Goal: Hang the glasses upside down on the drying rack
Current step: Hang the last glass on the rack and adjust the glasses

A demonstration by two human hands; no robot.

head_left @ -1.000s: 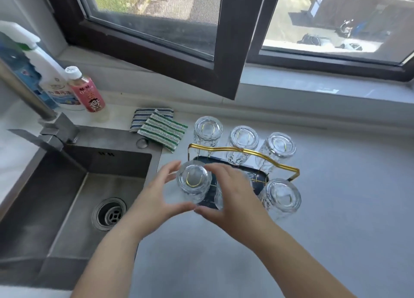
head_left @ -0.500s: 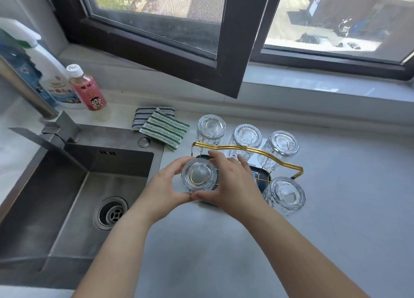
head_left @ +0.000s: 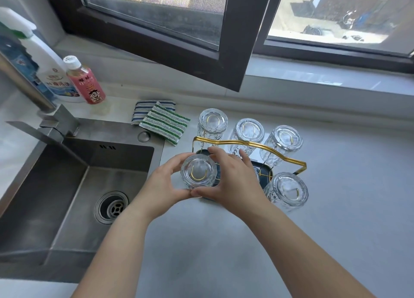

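1 grey desk (head_left: 336, 219) under 1 dark-framed window (head_left: 224, 57). Set into its left part, 1 steel sink (head_left: 56, 196) with 1 drain (head_left: 111, 207) and 1 tap (head_left: 44, 122). Behind the sink, 2 bottles: 1 tall white spray bottle (head_left: 44, 73), 1 small pink bottle (head_left: 86, 84) just beside it. Right of those, 2 striped cloths (head_left: 164, 126), overlapping. On the desk right of the sink, 1 drying rack (head_left: 282, 153) with gold wire handle and dark tray. Hung upside down on it, 5 glasses counted: 3 along the far row (head_left: 247, 130), 1 at near right (head_left: 287, 191), and 1 glass at near left (head_left: 198, 171), base up, gold peg showing through. 2 bare hands there: left hand (head_left: 163, 185) and right hand (head_left: 233, 179), each grip closed round that near-left glass, thumbs meeting below it.
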